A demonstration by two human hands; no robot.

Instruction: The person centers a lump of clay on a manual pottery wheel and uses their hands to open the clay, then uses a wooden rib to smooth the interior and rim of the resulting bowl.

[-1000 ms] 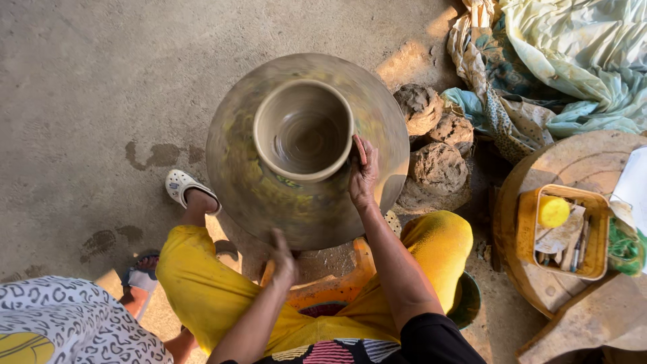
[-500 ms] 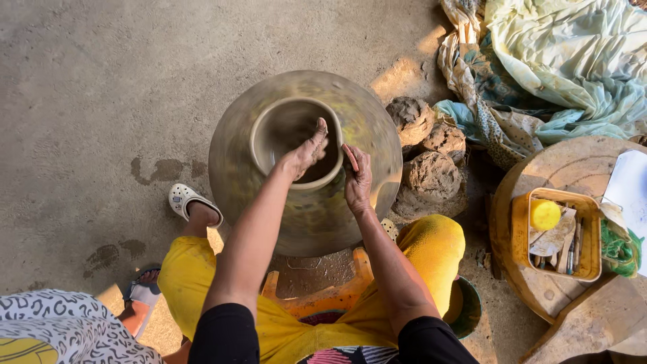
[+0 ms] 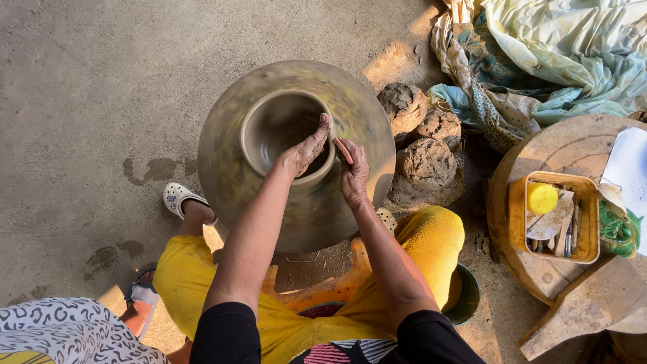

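Big clay pot (image 3: 296,155) at frame centre, blurred with spin. Left hand (image 3: 304,149) draped over neck rim (image 3: 253,121) at 4 o'clock, fingers together, hooked inside. Right hand (image 3: 352,172) flat on shoulder just outside, fingers together, gripping nothing. Best handling: even pressure both sides, wrists steady. Clay lumps (image 3: 424,135) at 2 o'clock.

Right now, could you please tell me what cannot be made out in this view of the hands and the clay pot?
- Clay pot surface: motion-blurred, head view.
- Left hand fingertips: hidden inside the pot's neck.
- Pot's base: covered by its own wide body.
- Right hand palm: turned against the rim.
- Small tools in the yellow tray: too small to identify.
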